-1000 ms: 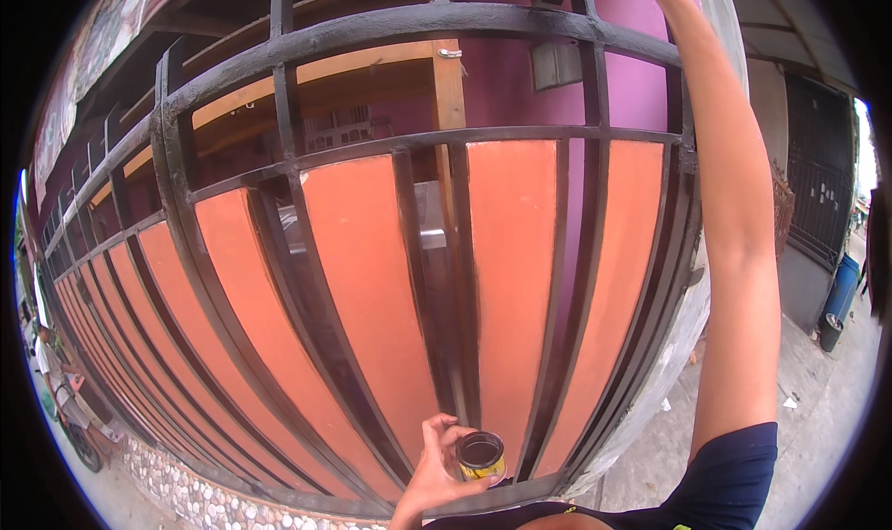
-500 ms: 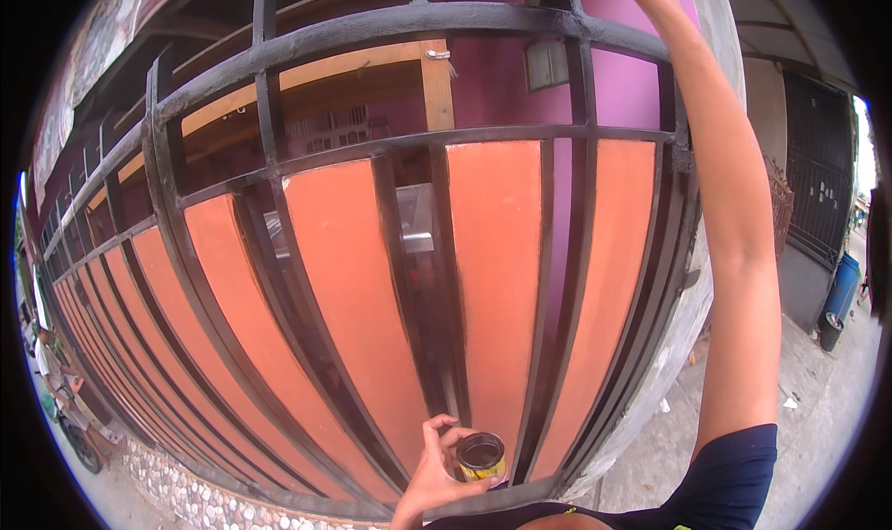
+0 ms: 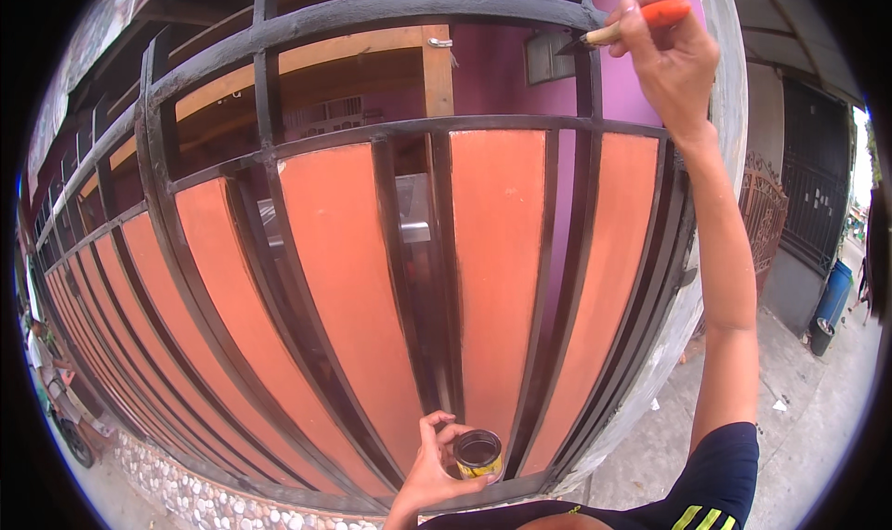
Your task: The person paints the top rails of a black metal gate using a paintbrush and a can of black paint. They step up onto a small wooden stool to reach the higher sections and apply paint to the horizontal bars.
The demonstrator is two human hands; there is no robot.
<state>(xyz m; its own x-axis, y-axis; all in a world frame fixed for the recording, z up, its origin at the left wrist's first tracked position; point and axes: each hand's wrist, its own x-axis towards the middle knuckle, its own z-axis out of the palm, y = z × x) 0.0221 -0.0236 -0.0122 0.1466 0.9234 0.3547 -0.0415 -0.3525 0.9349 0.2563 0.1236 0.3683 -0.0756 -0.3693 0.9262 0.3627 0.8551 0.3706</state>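
My right hand [image 3: 676,70], raised at the upper right, grips a paintbrush [image 3: 602,35] with an orange-ended handle. Its dark bristles point left and lie at a black upright bar [image 3: 583,79] of the fence, just below the curved top rail [image 3: 390,17]; whether they touch the bar is hard to tell. Low in the middle, my left hand [image 3: 435,465] is wrapped round a small yellow-labelled paint can [image 3: 479,454]. The can is open at the top, with dark paint inside. Orange panels [image 3: 502,251] fill the fence between the black bars.
A purple wall [image 3: 502,75] and a wooden frame [image 3: 437,84] stand behind the fence. Pebbled stonework [image 3: 204,493] runs along its foot. To the right are a concrete pavement [image 3: 725,409], a blue barrel [image 3: 836,288] and a dark gate [image 3: 818,177]. A person [image 3: 51,372] is at far left.
My right hand has come down from the top edge, bringing the paintbrush into view beside the upright bar. My left hand holds the can in nearly the same place.
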